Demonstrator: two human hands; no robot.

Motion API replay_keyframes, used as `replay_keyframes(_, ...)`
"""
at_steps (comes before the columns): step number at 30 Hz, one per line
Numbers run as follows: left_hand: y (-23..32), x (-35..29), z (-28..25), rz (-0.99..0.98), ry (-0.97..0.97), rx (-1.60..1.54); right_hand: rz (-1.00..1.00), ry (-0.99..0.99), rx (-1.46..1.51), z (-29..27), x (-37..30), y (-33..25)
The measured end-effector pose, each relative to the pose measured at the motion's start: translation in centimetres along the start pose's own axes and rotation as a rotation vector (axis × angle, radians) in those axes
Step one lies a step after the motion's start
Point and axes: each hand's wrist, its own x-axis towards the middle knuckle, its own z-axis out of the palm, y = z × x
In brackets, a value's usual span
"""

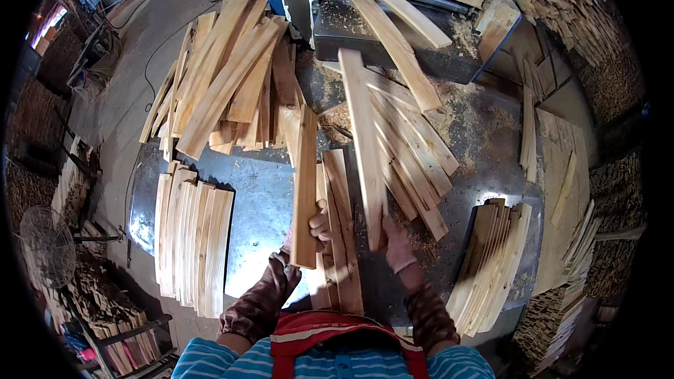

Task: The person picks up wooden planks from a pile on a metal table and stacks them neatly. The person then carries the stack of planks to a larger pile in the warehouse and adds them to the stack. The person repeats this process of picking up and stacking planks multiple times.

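left hand grips one wooden slat; right hand grips longer slat rising ahead

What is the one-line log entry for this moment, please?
left hand: holds darker slat upright | right hand: holds pale slat | below: metal table, slat stack

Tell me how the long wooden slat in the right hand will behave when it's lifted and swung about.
The slat probably stays stiff: it juts straight out past the right hand, gripped only at its near end. It looks thin and narrow, so likely light. Held that far from its middle, it may feel tip-heavy and could slip or twist in the hand.
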Motion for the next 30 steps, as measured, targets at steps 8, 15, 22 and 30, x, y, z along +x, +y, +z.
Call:
replay_keyframes(8,-1.3,-2.9,-0.1,-0.1,-0.33,-0.077,0.234,-0.036,0.127,2.7,-9.1,-3.8)
replay_keyframes(15,1.5,-17.5,2.0,0.128,1.251,1.46,0.166,-0.047,0.117,2.6,-10.4,-6.0)
replay_keyframes(22,5.3,-34.0,-1.5,-0.197,1.601,2.233,0.065,-0.044,0.109,1.5,-11.1,-3.5)
replay_keyframes(30,4.4,-35.0,-0.7,0.001,2.068,1.844,-0.162,-0.327,-0.625,-1.8,-13.7,4.0)
